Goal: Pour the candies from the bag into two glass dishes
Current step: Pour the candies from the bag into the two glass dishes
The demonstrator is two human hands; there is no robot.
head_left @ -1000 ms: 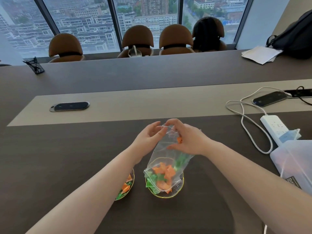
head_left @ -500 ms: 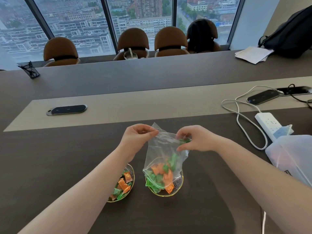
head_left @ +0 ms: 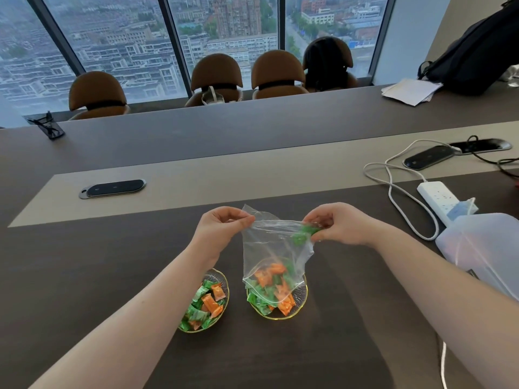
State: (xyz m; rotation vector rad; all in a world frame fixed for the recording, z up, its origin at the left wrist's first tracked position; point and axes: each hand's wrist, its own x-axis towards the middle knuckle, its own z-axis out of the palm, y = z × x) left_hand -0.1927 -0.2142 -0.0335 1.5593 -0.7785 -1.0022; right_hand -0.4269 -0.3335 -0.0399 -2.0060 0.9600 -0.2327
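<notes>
A clear plastic bag (head_left: 273,242) hangs upside down over the right glass dish (head_left: 302,300), its mouth resting among orange and green candies (head_left: 271,290) there. My left hand (head_left: 222,228) pinches the bag's upper left corner. My right hand (head_left: 339,224) pinches the upper right corner, with a green candy (head_left: 304,233) trapped inside the bag by its fingers. The left glass dish (head_left: 223,279) holds a heap of orange and green candies and is partly hidden by my left forearm.
A white power strip (head_left: 436,196) with its looping cable lies at the right, beside a frosted plastic container (head_left: 486,245). Black table socket covers (head_left: 113,188) sit on the beige strip. Papers, a dark backpack and brown chairs stand beyond.
My hands have spread apart and stretched the bag's upturned bottom edge out wide. The bag hangs flatter over the right dish, with one green candy held up near my right fingers.
</notes>
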